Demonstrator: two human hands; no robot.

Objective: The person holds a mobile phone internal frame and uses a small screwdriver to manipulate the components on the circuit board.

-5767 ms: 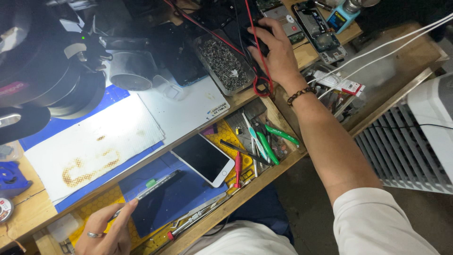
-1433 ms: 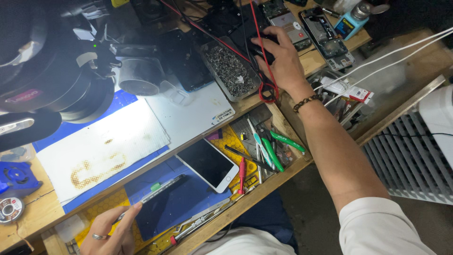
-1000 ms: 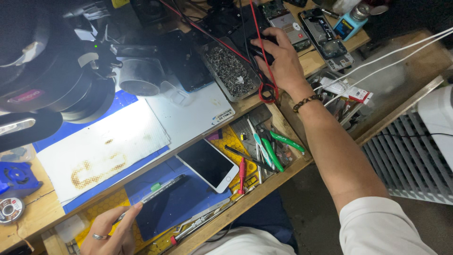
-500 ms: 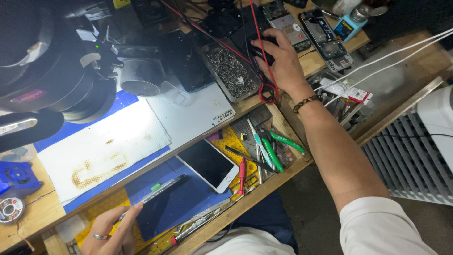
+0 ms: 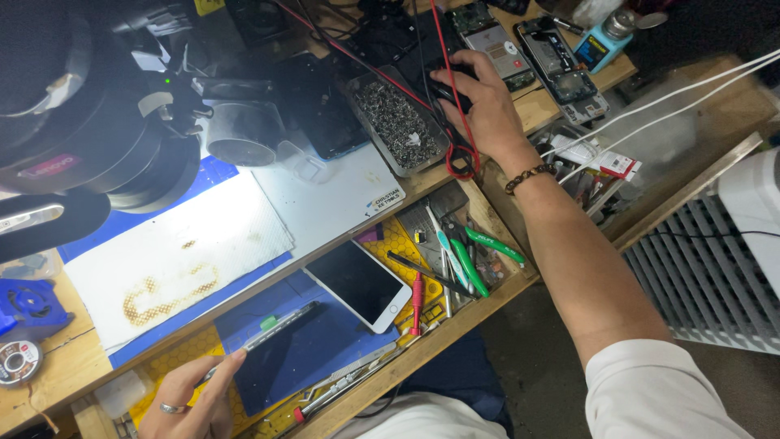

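The cluttered wooden work surface (image 5: pixel 49 382) carries a phone repair in progress, judged early to middle stage: a dark flat phone panel (image 5: pixel 280 325) lies apart on the blue mat (image 5: pixel 325 362) at about 7 o'clock in the frame, while a white smartphone with a dark screen (image 5: pixel 357 284) lies face up just beside it at centre, seemingly whole and untouched. Opened phone bodies with bare circuit boards (image 5: pixel 561 69) rest at 1 o'clock, so reassembly appears not yet done. A large black microscope head (image 5: pixel 73 138) fills the 10 o'clock area above a scorched white heat mat (image 5: pixel 171 260). A grey tray of small metal screws (image 5: pixel 398 122) sits at 12 o'clock, just left of the right hand (image 5: pixel 479 106). That hand, with a beaded bracelet at the wrist, is stretched out and curled loosely over a small black object (image 5: pixel 443 85) among red and black cables (image 5: pixel 455 122); whether it grips the object fully cannot be told. The left hand (image 5: pixel 191 398), wearing a ring, pinches a thin metal tool (image 5: pixel 213 372) at 7 o'clock, its tip touching the edge of the dark panel. Green-handled tweezers (image 5: pixel 471 264) and a red screwdriver (image 5: pixel 417 297) lie unused in the yellow tray (image 5: pixel 402 240).
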